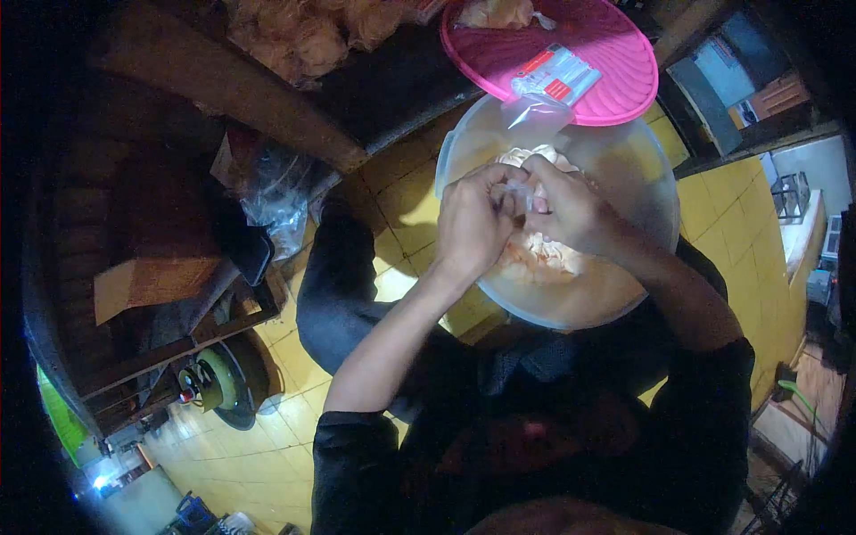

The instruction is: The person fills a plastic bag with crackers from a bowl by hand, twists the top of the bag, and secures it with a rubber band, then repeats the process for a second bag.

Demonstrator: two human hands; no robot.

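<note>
Pale piece: pinched between both hands, right above the heap in the translucent basin. Mostly hidden by the fingers, so its exact kind cannot be told.

Left hand: grip clamped together on the near side of the pale piece, knuckles up, wrist over the basin's left rim.

Right hand: grip likewise closed on the same piece from the other side, fingertips meeting those of the left hand. Forearm crosses the basin's lower right rim.

Heap of pale pieces: lies in the bottom of the basin, directly under both hands, whitish to light orange.

Basin position: rests low in front of the seated body, over the yellow tiled floor, just right of the dark-clad knee.

Pink lid: overlaps the basin's far rim, ribbed and round. Carries a flat packet with red labels. A clear bag hangs from that packet's end down toward the hands.

Surroundings: dark wooden counter to the upper left, with bags of pale lumps on top. Crumpled clear plastic sits below its edge. Round pale-green object stands on the floor at lower left, well apart from the basin.
</note>
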